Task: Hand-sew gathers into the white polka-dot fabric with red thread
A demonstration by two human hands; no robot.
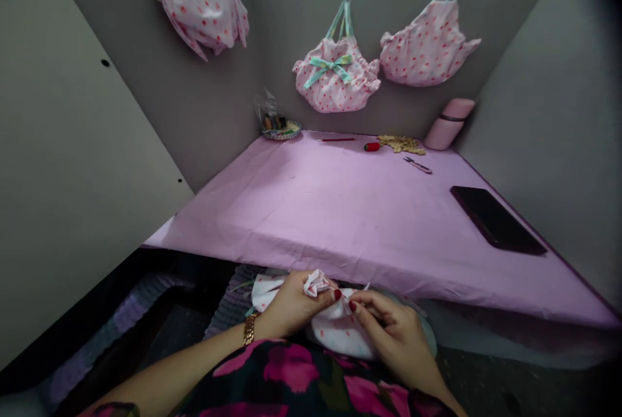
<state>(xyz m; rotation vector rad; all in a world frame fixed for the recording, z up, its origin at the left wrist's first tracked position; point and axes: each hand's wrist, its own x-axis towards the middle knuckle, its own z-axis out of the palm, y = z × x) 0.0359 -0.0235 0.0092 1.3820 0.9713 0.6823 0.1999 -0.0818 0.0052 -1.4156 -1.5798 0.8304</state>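
Note:
A white cloth piece (335, 329) with pink and red dots lies over my lap, just below the table's front edge. My left hand (291, 305) is closed on it, and a gathered tuft of the cloth sticks up between thumb and fingers. Right beside it, my right hand (394, 329) pinches with thumb and forefinger at the cloth's edge. Whatever sits in that pinch is too small to make out. The two thumbs, with dark red nails, are close together.
A pink-covered table (301, 203) spans the front. On it are a phone (495, 219), thread snips (416, 165), a red thread spool (372, 147), a red pencil-like stick (336, 140), a pink bottle (449, 123) and a woven tray (289, 131). Dotted cloth garments (337, 90) hang above.

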